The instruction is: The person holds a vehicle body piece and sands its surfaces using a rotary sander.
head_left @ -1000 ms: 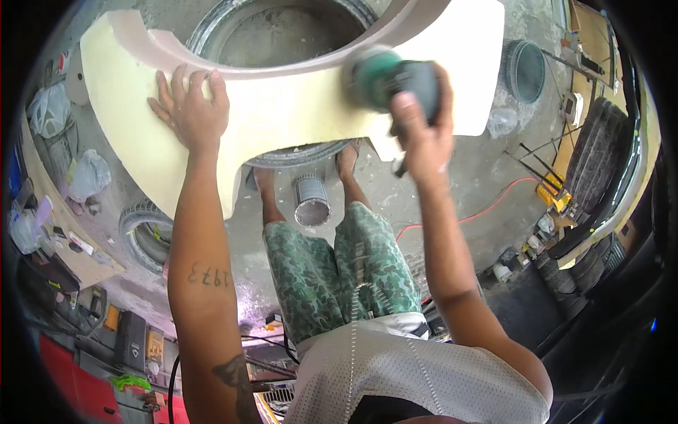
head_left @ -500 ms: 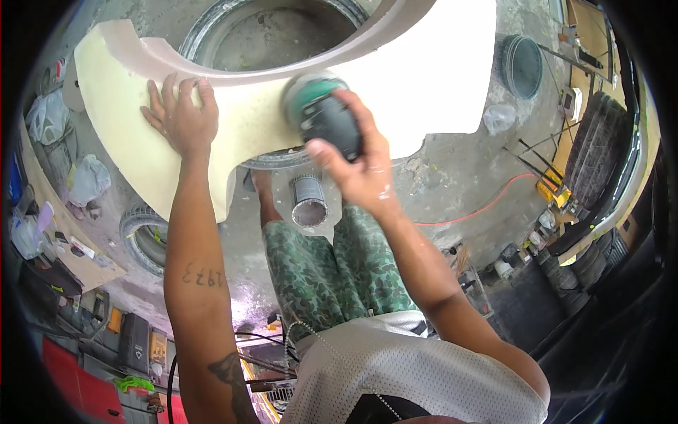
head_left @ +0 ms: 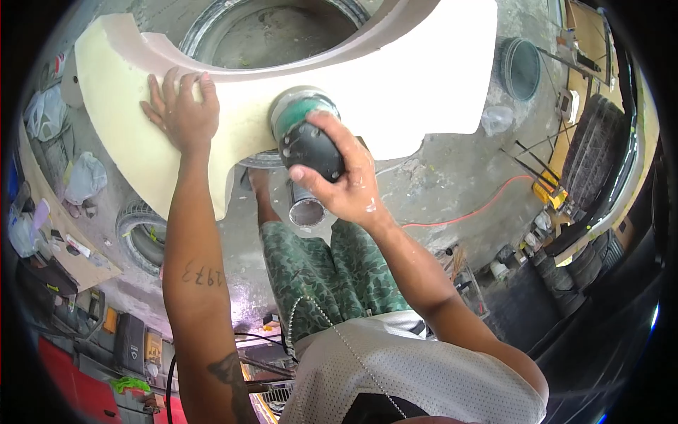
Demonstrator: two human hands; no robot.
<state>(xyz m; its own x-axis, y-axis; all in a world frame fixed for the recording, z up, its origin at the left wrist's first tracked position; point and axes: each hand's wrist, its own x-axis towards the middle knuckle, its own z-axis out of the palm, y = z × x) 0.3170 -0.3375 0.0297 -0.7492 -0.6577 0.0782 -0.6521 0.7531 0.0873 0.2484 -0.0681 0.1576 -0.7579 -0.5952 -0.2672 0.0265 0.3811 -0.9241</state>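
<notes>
A large cream-coloured car fender (head_left: pixel 402 92) with a curved wheel-arch cutout lies across a tire (head_left: pixel 189 44). On its left part rests my left hand (head_left: pixel 182 113), palm down with fingers spread. My right hand (head_left: pixel 346 166) is wrapped round a black and green orbital sander (head_left: pixel 314 150). The sander's round pad sits on the narrow middle of the fender, just below the arch edge. My palm and fingertips partly cover its body. White dust or residue marks my right wrist.
Below the fender, a can (head_left: pixel 308 210) stands on the concrete floor between my legs. Another tire (head_left: pixel 141 237) lies to the left. At the right are a dark bucket (head_left: pixel 521 69), a plastic bag (head_left: pixel 498 120), an orange hose (head_left: pixel 473 210) and an upright tire (head_left: pixel 597 155).
The sander in my right hand has shifted slightly left and toward me along the fender. My left hand has stayed in place.
</notes>
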